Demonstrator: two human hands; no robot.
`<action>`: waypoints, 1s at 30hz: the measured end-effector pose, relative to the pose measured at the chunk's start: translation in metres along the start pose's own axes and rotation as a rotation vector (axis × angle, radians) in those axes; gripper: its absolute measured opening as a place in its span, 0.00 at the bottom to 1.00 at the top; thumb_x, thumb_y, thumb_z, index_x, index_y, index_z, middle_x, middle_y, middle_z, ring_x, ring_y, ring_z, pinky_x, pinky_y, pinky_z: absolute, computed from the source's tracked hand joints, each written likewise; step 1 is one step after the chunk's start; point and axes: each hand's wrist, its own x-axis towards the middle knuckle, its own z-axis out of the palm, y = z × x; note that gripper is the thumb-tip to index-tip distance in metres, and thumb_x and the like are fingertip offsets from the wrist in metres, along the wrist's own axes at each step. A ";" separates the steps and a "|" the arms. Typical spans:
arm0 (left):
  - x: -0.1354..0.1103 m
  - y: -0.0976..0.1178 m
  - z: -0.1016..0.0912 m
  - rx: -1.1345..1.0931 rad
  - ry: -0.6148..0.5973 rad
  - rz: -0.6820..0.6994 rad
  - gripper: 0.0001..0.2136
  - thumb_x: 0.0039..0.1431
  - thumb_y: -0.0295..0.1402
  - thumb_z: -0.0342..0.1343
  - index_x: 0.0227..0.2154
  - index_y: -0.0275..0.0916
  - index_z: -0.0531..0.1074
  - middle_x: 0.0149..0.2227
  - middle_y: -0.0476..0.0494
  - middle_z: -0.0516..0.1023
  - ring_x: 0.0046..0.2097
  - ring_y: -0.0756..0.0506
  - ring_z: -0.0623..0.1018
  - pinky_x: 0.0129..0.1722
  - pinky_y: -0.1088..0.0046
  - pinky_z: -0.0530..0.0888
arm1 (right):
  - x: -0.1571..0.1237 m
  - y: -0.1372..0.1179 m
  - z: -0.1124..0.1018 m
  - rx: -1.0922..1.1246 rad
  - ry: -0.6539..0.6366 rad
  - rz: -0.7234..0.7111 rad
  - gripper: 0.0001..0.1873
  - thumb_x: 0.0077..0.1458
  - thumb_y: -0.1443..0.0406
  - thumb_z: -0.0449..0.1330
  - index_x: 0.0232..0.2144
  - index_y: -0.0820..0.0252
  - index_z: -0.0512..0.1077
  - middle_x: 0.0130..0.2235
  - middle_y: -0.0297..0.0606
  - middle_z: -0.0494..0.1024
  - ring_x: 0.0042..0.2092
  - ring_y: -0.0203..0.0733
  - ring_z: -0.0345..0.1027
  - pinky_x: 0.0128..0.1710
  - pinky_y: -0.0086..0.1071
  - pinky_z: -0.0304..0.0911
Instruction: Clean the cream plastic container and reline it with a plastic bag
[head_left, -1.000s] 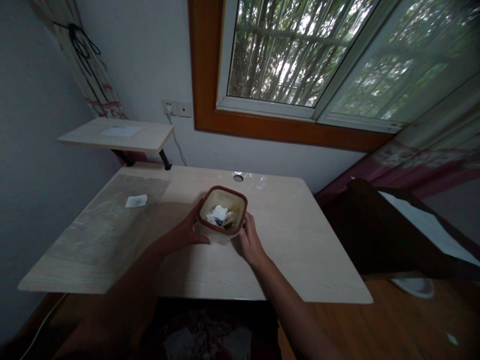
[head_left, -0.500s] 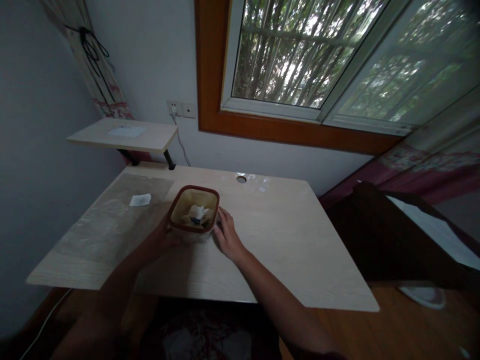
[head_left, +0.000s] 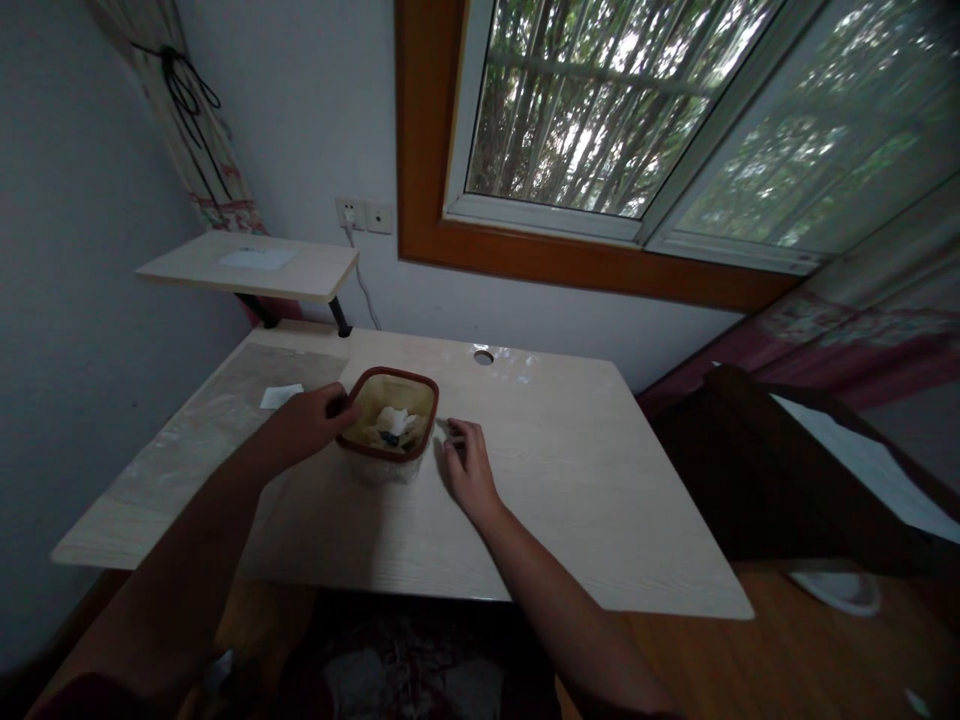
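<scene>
A small waste bin (head_left: 386,468) with a reddish-brown rim and a pale lining stands on the light wood desk (head_left: 585,480). Crumpled white paper (head_left: 396,424) and a small dark scrap lie inside it. My left hand (head_left: 311,425) is at the bin's left rim, its fingers curled over the edge with the tips partly hidden. To the right of the bin, my right hand (head_left: 471,470) rests near the desktop with loosely bent fingers, holding nothing and slightly apart from the bin's wall.
A clear plastic sheet (head_left: 202,440) covers the desk's left part, with a white paper slip (head_left: 280,396) on it. A raised shelf (head_left: 172,268) bearing a paper stands at the back left. Beyond are a cable hole (head_left: 484,357), a wall socket (head_left: 350,213) and a window.
My left hand has risen from the bin's lower left side to its rim. My right hand has come away from the bin, slightly to the right. The bin has hardly moved.
</scene>
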 end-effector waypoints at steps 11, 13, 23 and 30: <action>0.005 -0.057 -0.094 0.171 0.096 -0.239 0.17 0.58 0.49 0.50 0.34 0.40 0.72 0.24 0.51 0.74 0.27 0.47 0.73 0.29 0.74 0.65 | 0.001 -0.003 0.000 0.031 -0.035 -0.017 0.20 0.62 0.69 0.55 0.56 0.53 0.67 0.49 0.44 0.70 0.50 0.46 0.68 0.50 0.43 0.68; 0.005 -0.079 -0.115 0.198 0.161 -0.280 0.17 0.59 0.48 0.49 0.36 0.39 0.72 0.24 0.52 0.73 0.29 0.47 0.73 0.30 0.75 0.65 | 0.001 -0.003 0.001 0.032 -0.046 -0.015 0.20 0.61 0.69 0.55 0.55 0.53 0.67 0.49 0.44 0.70 0.50 0.46 0.68 0.50 0.42 0.68; 0.025 -0.154 -0.125 0.198 0.158 -0.334 0.18 0.61 0.45 0.53 0.41 0.34 0.76 0.29 0.52 0.76 0.33 0.48 0.72 0.34 0.78 0.63 | 0.001 -0.005 0.001 0.004 -0.019 0.006 0.20 0.61 0.69 0.55 0.55 0.55 0.67 0.49 0.44 0.70 0.50 0.45 0.67 0.52 0.44 0.67; 0.032 -0.168 -0.116 0.207 0.258 -0.310 0.15 0.59 0.43 0.59 0.41 0.37 0.80 0.32 0.52 0.79 0.36 0.47 0.72 0.35 0.79 0.61 | 0.002 -0.006 0.002 -0.022 -0.009 -0.002 0.20 0.61 0.69 0.55 0.55 0.55 0.66 0.48 0.44 0.71 0.50 0.46 0.67 0.52 0.45 0.67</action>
